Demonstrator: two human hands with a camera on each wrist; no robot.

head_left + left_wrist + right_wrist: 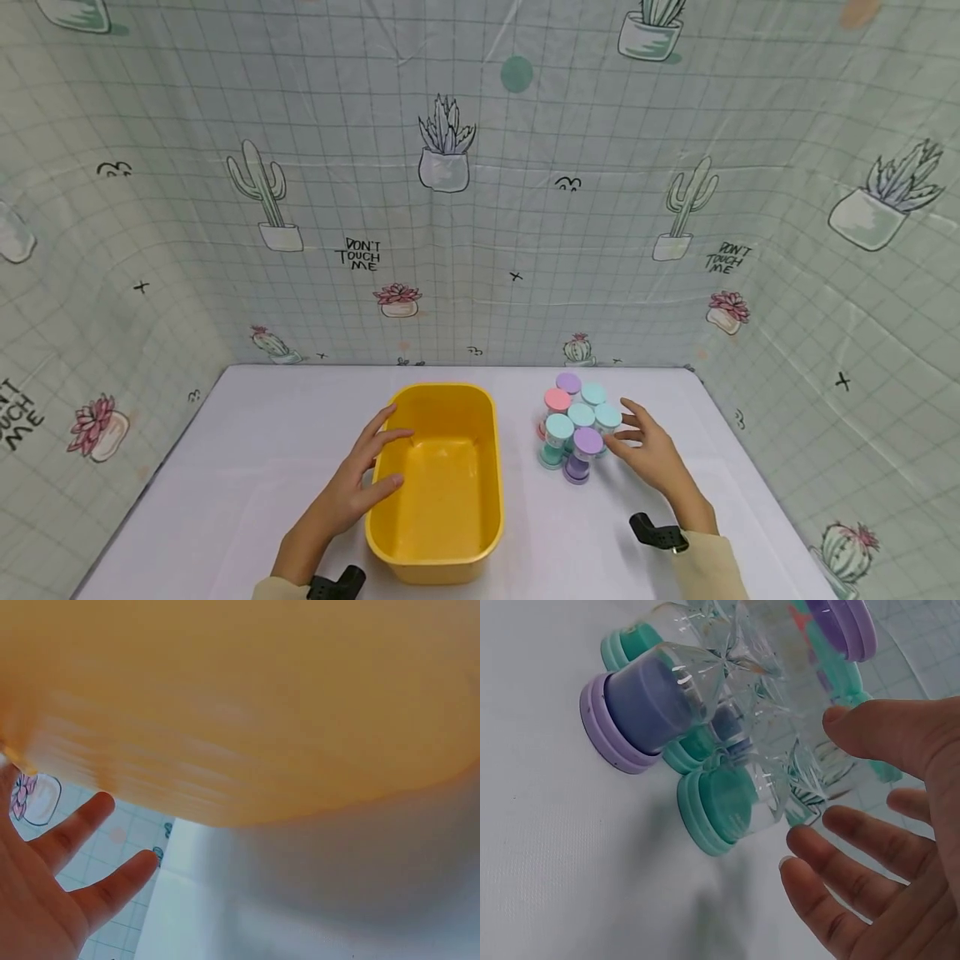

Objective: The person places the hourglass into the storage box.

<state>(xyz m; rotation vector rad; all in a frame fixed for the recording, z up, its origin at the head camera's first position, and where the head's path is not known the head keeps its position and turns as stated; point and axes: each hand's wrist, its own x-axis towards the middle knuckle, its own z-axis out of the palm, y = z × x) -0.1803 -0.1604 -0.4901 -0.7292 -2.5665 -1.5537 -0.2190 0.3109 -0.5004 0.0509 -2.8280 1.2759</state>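
Note:
A yellow plastic bin (442, 500) stands on the white table, its inside bare. My left hand (348, 493) is at the bin's left rim with fingers spread and slightly bent, some of them reaching over the edge; the left wrist view shows the bin's outer wall (262, 735) above the fingers. Right of the bin, several small sand timers stand upright in a tight cluster, among them a purple one (587, 443), a teal one (558, 429) and a pink one (557, 401). My right hand (654, 457) is beside the cluster's right side, fingers apart, nearest a teal sand timer (724, 806).
The white table (277, 450) reaches back to a hanging cloth (480, 225) printed with cacti, which also encloses both sides. A black wrist strap (660, 533) sits on the right wrist, and another (337, 583) on the left.

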